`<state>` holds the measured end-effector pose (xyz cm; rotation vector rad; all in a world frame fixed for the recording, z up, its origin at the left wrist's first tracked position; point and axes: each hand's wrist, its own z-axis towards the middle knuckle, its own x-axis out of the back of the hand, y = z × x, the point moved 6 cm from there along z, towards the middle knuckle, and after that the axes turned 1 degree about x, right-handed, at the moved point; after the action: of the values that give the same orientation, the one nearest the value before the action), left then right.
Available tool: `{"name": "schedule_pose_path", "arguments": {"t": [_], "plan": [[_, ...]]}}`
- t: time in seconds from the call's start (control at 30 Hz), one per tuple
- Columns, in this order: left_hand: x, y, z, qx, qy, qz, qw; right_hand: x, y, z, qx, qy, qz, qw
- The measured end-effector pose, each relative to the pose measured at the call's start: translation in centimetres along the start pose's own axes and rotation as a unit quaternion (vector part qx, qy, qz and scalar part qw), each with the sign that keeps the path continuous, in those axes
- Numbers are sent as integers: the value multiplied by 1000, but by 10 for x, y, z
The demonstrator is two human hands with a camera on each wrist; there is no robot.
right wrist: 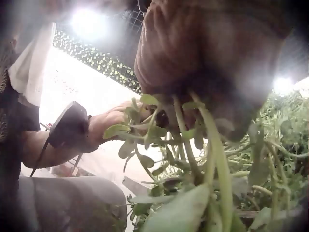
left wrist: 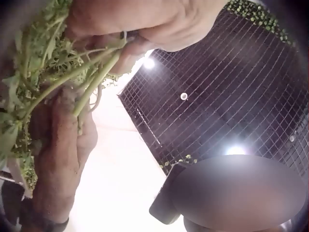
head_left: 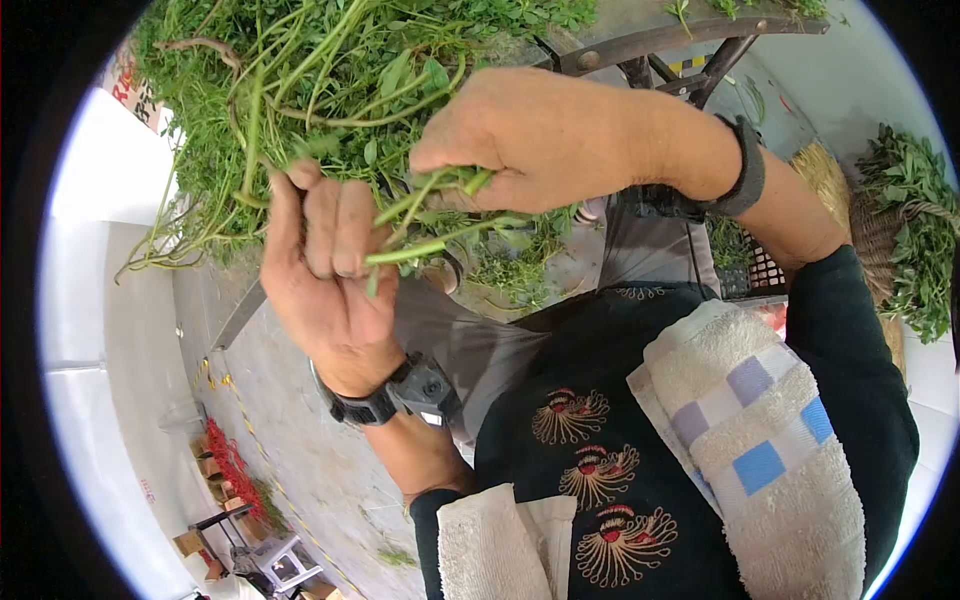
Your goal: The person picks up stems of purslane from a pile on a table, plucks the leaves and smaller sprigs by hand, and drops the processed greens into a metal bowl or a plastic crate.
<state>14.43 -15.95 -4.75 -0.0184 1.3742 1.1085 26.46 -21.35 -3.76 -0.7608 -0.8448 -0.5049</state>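
Note:
My right hand (head_left: 560, 140) grips several green leafy stems (head_left: 430, 245), whose lengths run from its fingers toward the other palm. My left hand (head_left: 330, 240) is palm up with curled fingers, and the stems reach in at its fingers. In the left wrist view, the stems (left wrist: 99, 82) stretch between both hands. Leaves and pale green stems (right wrist: 219, 159) hang below my right hand (right wrist: 203, 58) in the right wrist view. Just beyond the fingers lies a large heap of leafy greens (head_left: 390, 70), with long loose stems on top.
A dark curved wooden chair part (head_left: 690, 38) stands behind the right forearm. At far right, a tied bundle of greens (head_left: 910, 230) leans by a woven basket (head_left: 875, 240). Cut sprigs (head_left: 515, 275) lie below the hands. Towels (head_left: 740, 400) hang over the person's dark shirt.

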Motion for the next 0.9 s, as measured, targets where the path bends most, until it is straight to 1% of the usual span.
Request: {"name": "schedule_pose_path", "arguments": {"t": [0.03, 0.07, 0.1, 0.17, 0.2, 0.23, 0.27, 0.3, 0.37, 0.4, 0.47, 0.5, 0.57, 0.6, 0.63, 0.7, 0.73, 0.8, 0.83, 0.9], "plan": [[-4, 1, 3, -1, 2, -2, 1000, 5, -4, 1, 4, 0, -28, 1000], [-7, 3, 6, -15, 20, 25, 999, 6, -6, 2, 8, 0, -57, 998], [-8, 4, 7, -28, 36, 52, 998, 4, -4, 2, 8, -2, -57, 998], [-5, 1, 6, -31, 48, 58, 997, 6, -3, 0, 41, 74, -141, 986], [-1, -2, 4, -13, 44, 53, 998, 9, 3, -2, 39, 73, -140, 987], [3, -6, 3, 4, 40, 47, 998, 28, 26, -7, -70, 166, 37, 983], [7, -6, -1, 3, 46, 58, 997, 37, 48, -18, -175, 250, 211, 929], [6, -7, -5, 2, 44, 60, 997, 42, 49, -25, -173, 252, 209, 929], [19, -4, -11, -29, 167, 98, 981, 59, 51, -32, -184, 237, 162, 940], [24, -4, -13, -22, 163, 108, 980, 55, 52, -35, -175, 240, 162, 941], [29, -3, -17, -33, 166, 133, 977, 24, 51, -37, -139, 148, 236, 950], [30, -2, -17, -40, 172, 150, 973, 25, 46, -40, -133, 152, 233, 951], [26, 0, -16, -53, 169, 147, 973, 12, 35, -46, -194, 99, 349, 912], [26, -1, -17, -51, 173, 144, 973, 12, 25, -42, -156, 98, 270, 945], [26, -1, -17, -48, 176, 142, 973, 6, 20, -42, -156, 98, 269, 945], [23, -4, -18, -54, 186, 146, 970, -20, 7, -39, -100, 28, 173, 979], [22, -5, -18, -58, 197, 149, 967, -34, 5, -39, -97, 32, 168, 981], [25, -5, -21, -66, 192, 154, 967, -55, -4, -37, -50, 57, 140, 987], [27, -4, -25, -73, 196, 156, 965, -54, -9, -38, -45, 57, 137, 988], [28, -4, -29, -76, 195, 168, 963, -55, -12, -40, -83, 36, 144, 985]]}}
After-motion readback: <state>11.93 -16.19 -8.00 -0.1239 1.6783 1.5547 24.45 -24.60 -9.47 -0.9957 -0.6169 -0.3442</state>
